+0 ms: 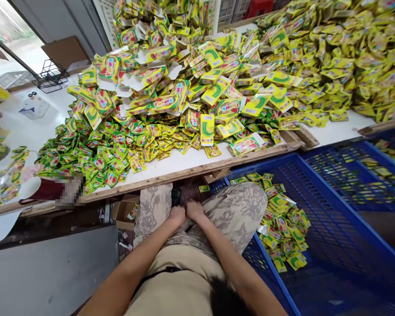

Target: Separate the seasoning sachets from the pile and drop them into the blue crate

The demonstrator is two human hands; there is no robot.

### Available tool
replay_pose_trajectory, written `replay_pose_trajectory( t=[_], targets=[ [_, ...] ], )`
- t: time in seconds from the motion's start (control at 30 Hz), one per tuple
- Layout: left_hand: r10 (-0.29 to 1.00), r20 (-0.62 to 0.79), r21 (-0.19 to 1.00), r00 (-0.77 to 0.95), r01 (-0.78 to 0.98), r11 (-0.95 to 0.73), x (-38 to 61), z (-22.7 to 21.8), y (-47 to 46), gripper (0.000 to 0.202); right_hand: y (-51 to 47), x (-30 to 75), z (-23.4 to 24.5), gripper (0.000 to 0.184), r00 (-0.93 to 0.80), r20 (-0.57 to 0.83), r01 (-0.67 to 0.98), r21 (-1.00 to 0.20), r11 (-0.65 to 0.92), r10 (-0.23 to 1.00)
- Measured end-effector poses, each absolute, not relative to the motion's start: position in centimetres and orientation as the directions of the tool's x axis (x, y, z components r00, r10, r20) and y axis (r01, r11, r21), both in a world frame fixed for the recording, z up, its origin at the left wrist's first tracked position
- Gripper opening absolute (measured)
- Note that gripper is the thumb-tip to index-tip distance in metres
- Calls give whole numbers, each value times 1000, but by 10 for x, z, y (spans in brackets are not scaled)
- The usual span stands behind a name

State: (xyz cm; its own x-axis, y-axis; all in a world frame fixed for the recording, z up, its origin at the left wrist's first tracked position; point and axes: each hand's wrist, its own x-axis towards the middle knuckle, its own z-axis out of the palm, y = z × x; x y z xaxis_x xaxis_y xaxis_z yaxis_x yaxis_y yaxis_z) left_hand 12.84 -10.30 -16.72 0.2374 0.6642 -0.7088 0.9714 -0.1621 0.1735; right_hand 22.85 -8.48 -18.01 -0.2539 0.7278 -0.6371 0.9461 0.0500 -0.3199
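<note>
My left hand (177, 215) and my right hand (194, 211) are close together between my knees, below the table edge. Both look curled closed; whatever they may grip, perhaps the trouser cloth (233, 210) or something under it, is hidden. Above them on the white table (171, 169) lies a large heap of yellow-green candy boxes (164, 103), some with open white flaps. In front of the boxes spread small green sachets (95, 158) and yellow sachets (162, 136). One yellow box (207, 130) stands out near the front of the heap.
A blue crate (332, 228) with yellow packets (282, 219) stands at my right, and another blue crate (355, 166) lies beyond it. At the left are a dark red mug (46, 189) and a black wire rack (51, 75). A cardboard box (126, 213) sits under the table.
</note>
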Motion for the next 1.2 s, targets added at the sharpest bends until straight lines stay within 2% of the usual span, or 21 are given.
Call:
replay_pose_trajectory(
  t=[0.1,0.2,0.27,0.3,0.33,0.4,0.43,0.5,0.57,0.63,0.73,0.83,0.93,1.0,1.1,1.2],
  targets=[
    [660,-724,190,200,978,-87,130,-157,-99,33,-82,239,-164,24,-330,-619,903,-427,47,712],
    [636,-735,267,235,962,-46,128,-143,-96,32,-73,259,-133,16,-438,-583,833,-549,65,684],
    [606,-728,390,322,921,-21,125,-128,-94,32,-61,277,-105,15,-526,-520,750,-657,78,673],
    [591,-708,482,387,876,4,122,-118,-92,32,-51,287,-91,17,-555,-454,687,-723,76,697],
    [587,-663,605,465,794,54,119,-106,-89,33,-40,296,-77,22,-533,-337,585,-809,50,776],
    [629,-545,783,554,606,145,113,-77,-81,31,-13,314,-54,24,-269,-91,465,-884,47,959],
    [676,-491,822,549,548,152,110,-61,-76,30,2,320,-46,24,-100,29,465,-882,72,995],
    [767,-399,878,503,449,162,102,-31,-63,28,28,326,-38,26,129,257,555,-819,145,958],
    [857,-320,909,404,387,156,92,-7,-50,30,46,322,-36,34,163,422,678,-705,210,892],
    [943,-221,912,250,395,109,78,5,-39,29,53,311,-39,34,68,486,729,-620,289,871],
    [999,-20,828,-29,559,32,49,4,-27,24,49,292,-46,24,-122,444,688,-607,398,888],
    [939,253,623,-232,782,25,10,-5,-23,19,42,273,-50,18,-210,363,633,-657,410,908],
    [836,422,470,-350,873,129,-29,-9,-18,28,40,248,-48,15,-283,317,585,-691,425,905],
    [794,461,424,-397,884,196,-48,-10,-9,36,41,222,-42,19,-369,319,559,-674,483,873],
    [814,441,369,-379,903,221,-60,-11,10,51,46,176,-32,38,-478,378,552,-573,606,793],
    [858,394,344,-329,919,194,-60,-14,30,52,55,142,-30,36,-536,402,589,-451,671,742]
  ],
)
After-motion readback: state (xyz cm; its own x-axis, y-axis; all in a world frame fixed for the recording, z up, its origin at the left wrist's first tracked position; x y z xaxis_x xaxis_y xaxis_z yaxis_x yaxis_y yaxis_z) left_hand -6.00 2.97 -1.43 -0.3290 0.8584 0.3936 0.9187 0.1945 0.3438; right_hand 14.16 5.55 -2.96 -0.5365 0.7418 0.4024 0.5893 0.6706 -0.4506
